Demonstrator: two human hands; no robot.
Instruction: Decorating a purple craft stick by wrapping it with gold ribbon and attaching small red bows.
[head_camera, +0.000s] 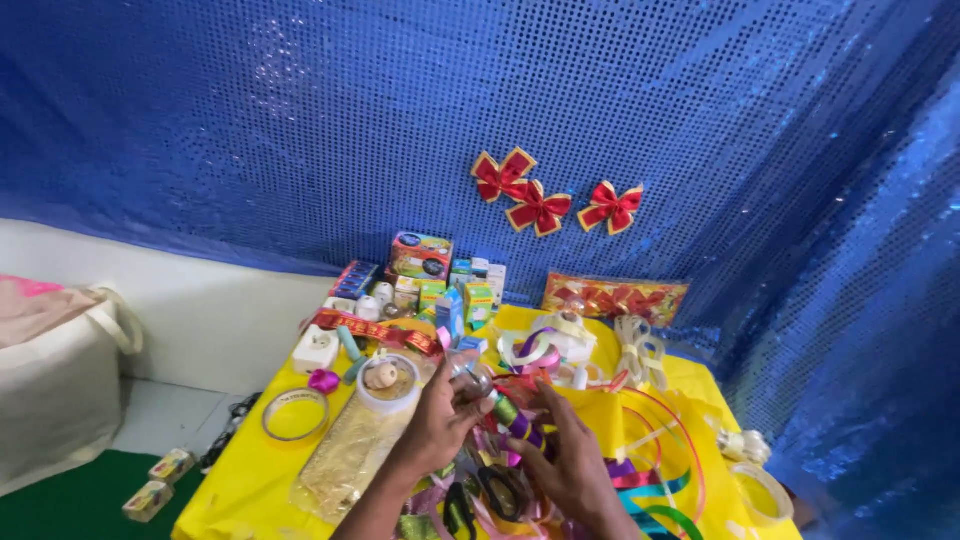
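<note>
Head view, looking down: a yellow worktop (250, 470) stands before a blue sequinned curtain (300, 120) bearing three red bows (540, 208). Near the middle, the left hand (440, 415) pinches a small clear-wrapped item (470, 375) between thumb and fingers. The right hand (572, 460), just beside it, grips a shiny green ribbon piece (508, 412) above a tangle of coloured ribbons (650, 480). Left of the hands sits a round white tub (388, 385) and a tape ring (295, 414). Small boxes (430, 275) line the far edge.

Both hands, left hand (440, 420) and right hand (575, 465), finger curled ribbons (515, 415) (many colours) over a yellow table (250, 470).
</note>
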